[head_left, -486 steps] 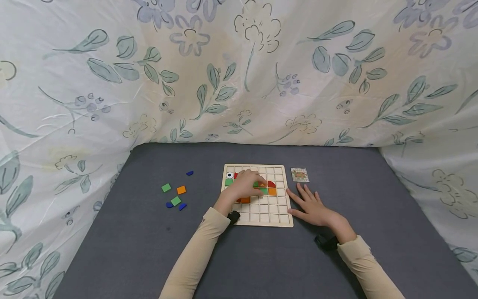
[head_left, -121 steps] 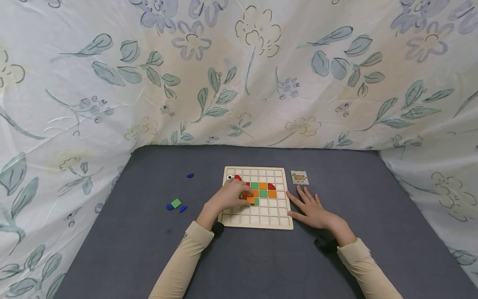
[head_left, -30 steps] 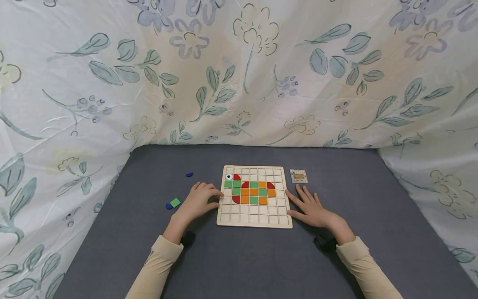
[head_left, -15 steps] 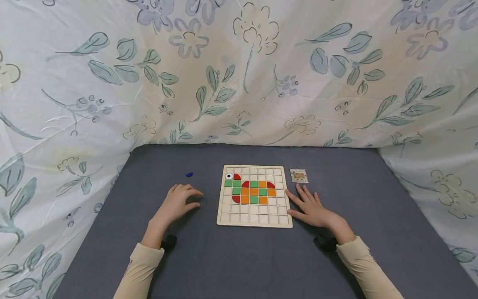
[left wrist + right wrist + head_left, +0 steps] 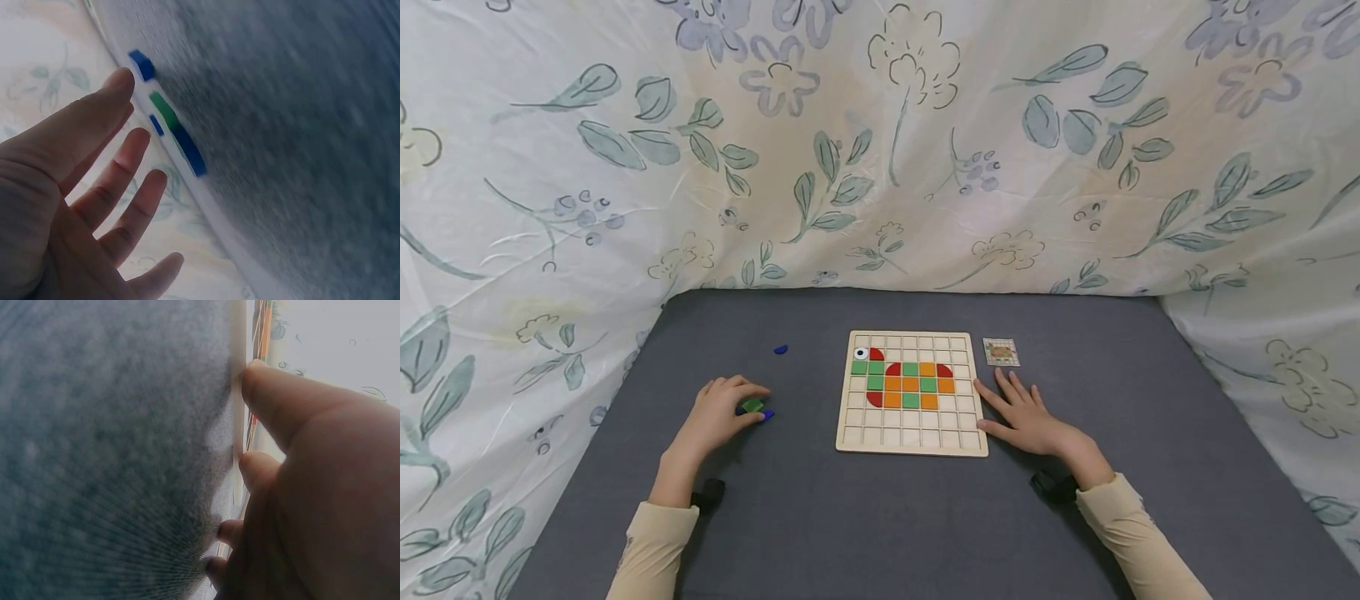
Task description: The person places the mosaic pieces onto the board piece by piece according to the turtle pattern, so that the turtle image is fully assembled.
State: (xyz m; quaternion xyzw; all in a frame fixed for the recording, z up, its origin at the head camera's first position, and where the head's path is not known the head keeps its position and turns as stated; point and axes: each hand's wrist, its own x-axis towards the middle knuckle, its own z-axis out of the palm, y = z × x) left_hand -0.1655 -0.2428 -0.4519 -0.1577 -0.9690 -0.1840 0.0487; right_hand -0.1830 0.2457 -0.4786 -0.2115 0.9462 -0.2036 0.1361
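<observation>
My left hand (image 5: pixel 718 410) hovers over the loose tiles on the left, thumb and fingers spread around a green square tile (image 5: pixel 752 406). In the left wrist view a gap shows between the fingertips and the green tile (image 5: pixel 164 111). A blue piece (image 5: pixel 767 415) lies by the thumb tip; another blue piece (image 5: pixel 189 150) touches the green tile. My right hand (image 5: pixel 1026 417) lies with fingers spread, thumb and index fingertip against the right edge of the wooden grid board (image 5: pixel 910 437). Red, green and orange tiles and one eye tile (image 5: pixel 861 354) fill part of its grid.
A small patterned card (image 5: pixel 1002 352) lies right of the board, beyond the right hand's fingertips. One blue half-round piece (image 5: pixel 781 349) lies apart, farther back on the grey cloth (image 5: pixel 880 525). A floral curtain (image 5: pixel 917 192) borders the table's back and sides.
Four seconds ago the left hand held an orange tile over the board; that tile now lies in the grid. The left hand has since moved left to the loose tiles. The right hand stays put.
</observation>
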